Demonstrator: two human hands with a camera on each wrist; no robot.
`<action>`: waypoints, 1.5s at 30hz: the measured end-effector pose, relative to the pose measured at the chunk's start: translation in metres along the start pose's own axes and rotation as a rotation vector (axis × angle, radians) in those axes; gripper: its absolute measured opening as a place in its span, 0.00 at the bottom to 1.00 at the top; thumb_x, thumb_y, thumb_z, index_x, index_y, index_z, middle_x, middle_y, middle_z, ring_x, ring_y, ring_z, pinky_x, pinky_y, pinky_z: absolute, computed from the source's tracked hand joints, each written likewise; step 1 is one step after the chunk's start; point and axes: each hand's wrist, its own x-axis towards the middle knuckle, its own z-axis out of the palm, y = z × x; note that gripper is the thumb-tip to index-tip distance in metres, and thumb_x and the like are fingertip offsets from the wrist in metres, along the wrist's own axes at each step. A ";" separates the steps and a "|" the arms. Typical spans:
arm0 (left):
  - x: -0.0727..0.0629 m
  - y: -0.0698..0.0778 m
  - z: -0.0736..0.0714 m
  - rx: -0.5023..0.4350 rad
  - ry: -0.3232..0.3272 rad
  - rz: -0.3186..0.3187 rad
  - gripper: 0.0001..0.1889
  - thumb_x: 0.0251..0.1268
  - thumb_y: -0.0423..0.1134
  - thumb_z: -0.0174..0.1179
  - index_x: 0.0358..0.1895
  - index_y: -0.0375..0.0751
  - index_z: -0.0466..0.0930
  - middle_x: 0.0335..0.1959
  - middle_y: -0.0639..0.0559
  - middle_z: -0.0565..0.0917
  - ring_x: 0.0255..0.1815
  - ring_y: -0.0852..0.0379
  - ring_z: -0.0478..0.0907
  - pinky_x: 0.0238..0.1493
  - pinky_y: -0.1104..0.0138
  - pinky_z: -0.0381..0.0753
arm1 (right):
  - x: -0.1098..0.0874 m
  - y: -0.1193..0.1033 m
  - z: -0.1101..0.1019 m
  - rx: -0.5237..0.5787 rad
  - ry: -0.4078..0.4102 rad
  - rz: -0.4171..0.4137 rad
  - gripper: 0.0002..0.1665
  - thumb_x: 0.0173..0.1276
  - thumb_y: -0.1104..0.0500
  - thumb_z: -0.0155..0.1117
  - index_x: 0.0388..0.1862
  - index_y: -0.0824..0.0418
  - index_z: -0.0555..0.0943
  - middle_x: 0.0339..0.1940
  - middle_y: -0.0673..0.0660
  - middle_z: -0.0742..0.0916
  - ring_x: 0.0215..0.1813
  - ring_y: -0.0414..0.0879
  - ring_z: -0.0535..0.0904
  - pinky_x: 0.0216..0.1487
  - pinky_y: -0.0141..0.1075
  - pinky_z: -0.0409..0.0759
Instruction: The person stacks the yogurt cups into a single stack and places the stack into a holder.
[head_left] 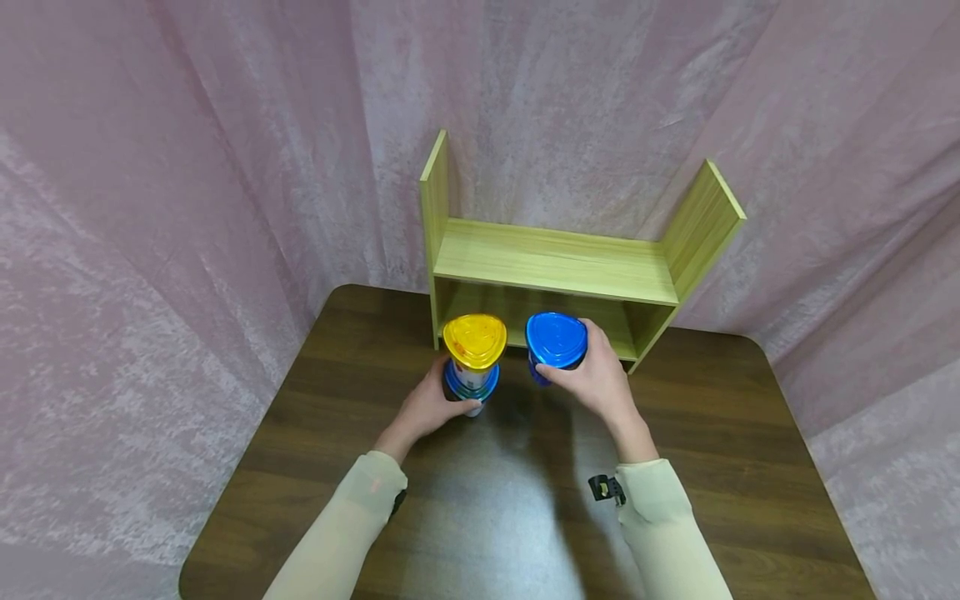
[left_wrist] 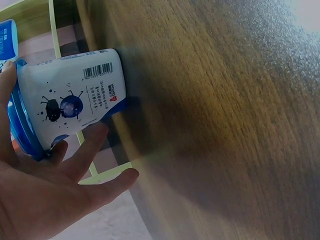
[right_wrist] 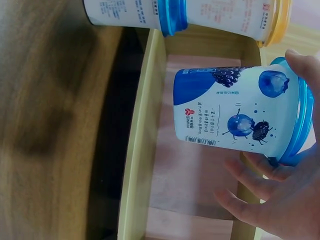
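Hands curled | left hand (head_left: 431, 404) grips lower cup (left_wrist: 75, 95) | right hand (head_left: 600, 377) grips separate cup (head_left: 557, 337)

A gap between the yellow cup (head_left: 475, 340), stacked on the lower cup (head_left: 481, 387), and the blue cup (head_left: 556, 339) led toward the shelf's lower bay (head_left: 517, 312), while the left fingers (left_wrist: 86, 152) and right fingers (right_wrist: 251, 180) blocked those cups' outer sides. The upper board (head_left: 555, 257) was reachable from above between two side panels (head_left: 703, 229), the curtain (head_left: 555, 108) behind; the surface (head_left: 712, 433) offered room either side.
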 end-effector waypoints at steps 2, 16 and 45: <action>0.000 0.000 0.000 0.004 0.000 0.000 0.53 0.54 0.59 0.75 0.78 0.53 0.51 0.72 0.46 0.68 0.69 0.43 0.69 0.70 0.41 0.64 | 0.000 -0.001 -0.001 0.000 -0.001 -0.001 0.63 0.52 0.37 0.79 0.76 0.64 0.59 0.68 0.67 0.73 0.64 0.65 0.73 0.60 0.62 0.76; 0.000 -0.001 0.000 0.005 0.003 -0.005 0.54 0.52 0.61 0.75 0.79 0.53 0.51 0.72 0.46 0.69 0.69 0.42 0.69 0.70 0.41 0.65 | 0.005 -0.012 -0.009 0.000 0.014 -0.012 0.62 0.53 0.36 0.79 0.77 0.62 0.59 0.69 0.66 0.73 0.64 0.63 0.73 0.61 0.61 0.76; -0.001 -0.001 0.000 -0.008 -0.002 0.017 0.54 0.54 0.59 0.75 0.79 0.53 0.51 0.72 0.46 0.68 0.70 0.43 0.69 0.69 0.41 0.65 | 0.017 -0.046 -0.031 -0.012 0.039 -0.073 0.63 0.52 0.35 0.79 0.77 0.61 0.60 0.69 0.64 0.74 0.64 0.63 0.73 0.60 0.61 0.76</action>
